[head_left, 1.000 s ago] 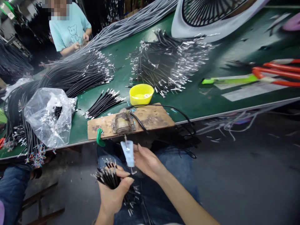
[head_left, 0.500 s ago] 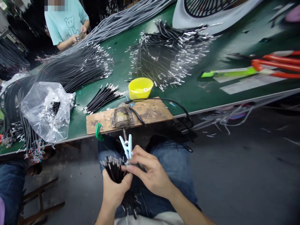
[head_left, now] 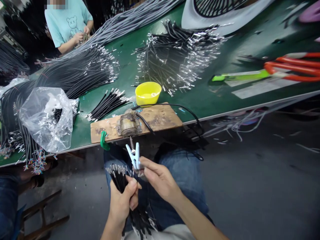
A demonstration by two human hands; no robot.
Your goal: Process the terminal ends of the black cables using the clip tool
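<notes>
My left hand is closed around a bundle of short black cables with silvery ends, held over my lap. Just right of it, the fingers of my right hand are pinched near the lower end of a light blue clip; what they hold there is too small to make out. The clip hangs at the metal shaft of a small motor, which is fixed on a wooden board at the table edge.
On the green table are a yellow bowl, a short cable pile, a plastic bag, long grey cables, a green cutter and orange-handled tools. A green clamp grips the board. Across the table stands a person.
My left thumb and fingers have closed together at the bundle's right side. My right fingers have drawn slightly apart from my left hand. The view has shifted a little.
</notes>
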